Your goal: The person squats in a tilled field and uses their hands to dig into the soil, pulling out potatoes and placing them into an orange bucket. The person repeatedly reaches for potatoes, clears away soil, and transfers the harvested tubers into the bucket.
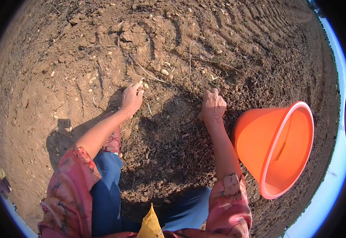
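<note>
My left hand [132, 97] reaches down to the soil, its thumb and fingers drawn together beside a pale peanut pod [145, 85]. Whether a pod sits between those fingertips cannot be made out. To the right, my right hand [214, 104] is on dry leaf litter [244, 86], fingers curled downward. Something small and pale [215, 90] shows at its fingers; I cannot tell if it is a pod or a fingertip. More peanut pods [164, 71] lie on the ground ahead, between and beyond my hands. An orange plastic bucket [253, 134] stands close beside my right forearm.
Cracked, clumpy soil [69, 59] with scattered pods stretches ahead and left. A thin dry stem [147, 72] lies before my hands. My legs in blue trousers [106, 178] are bent below me. A yellow pointed piece of material [151, 223] sticks up between them.
</note>
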### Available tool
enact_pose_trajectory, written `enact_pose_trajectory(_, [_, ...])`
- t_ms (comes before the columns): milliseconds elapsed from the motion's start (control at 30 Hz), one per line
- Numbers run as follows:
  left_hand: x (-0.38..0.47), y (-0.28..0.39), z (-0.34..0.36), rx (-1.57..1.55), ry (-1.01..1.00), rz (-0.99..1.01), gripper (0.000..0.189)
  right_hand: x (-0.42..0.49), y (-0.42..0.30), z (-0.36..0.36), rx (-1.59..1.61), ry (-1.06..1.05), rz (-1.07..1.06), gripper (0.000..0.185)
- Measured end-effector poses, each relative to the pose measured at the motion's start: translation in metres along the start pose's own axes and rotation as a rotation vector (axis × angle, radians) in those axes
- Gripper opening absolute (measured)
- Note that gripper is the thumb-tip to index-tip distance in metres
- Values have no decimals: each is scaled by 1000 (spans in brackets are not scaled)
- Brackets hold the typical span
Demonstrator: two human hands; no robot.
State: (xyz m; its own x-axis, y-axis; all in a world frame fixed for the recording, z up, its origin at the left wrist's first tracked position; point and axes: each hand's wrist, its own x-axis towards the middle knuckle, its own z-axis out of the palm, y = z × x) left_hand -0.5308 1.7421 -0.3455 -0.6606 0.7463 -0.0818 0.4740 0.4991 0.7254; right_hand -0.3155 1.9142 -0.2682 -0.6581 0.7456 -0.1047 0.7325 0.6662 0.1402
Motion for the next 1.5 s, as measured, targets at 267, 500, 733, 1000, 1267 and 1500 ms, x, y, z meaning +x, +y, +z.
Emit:
enact_pose_trajectory(267, [56, 20, -2, 419, -317, -1, 17, 14, -15, 32, -117, -154, -22, 15])
enact_pose_trajectory(500, [85, 8, -22, 312, -736, 226, 15, 26, -18, -8, 1767, -72, 488, 27])
enact_pose_trajectory(733, [82, -9, -17, 277, -677, 414, 19, 69, -118, 8, 1031, -37, 295, 25])
enact_pose_trajectory(1000, [100, 13, -42, 271, -853, 396, 11, 72, -144, 44, 375, 97, 106, 18])
enact_pose_trajectory(1267, [159, 44, 13, 42, -558, 472, 12, 79, -46, 24, 823, 360, 583, 30])
enact_pose_trajectory(1500, [170, 24, 37, 42, -647, 650, 4, 110, -34, 32, 244, 3, 460, 11])
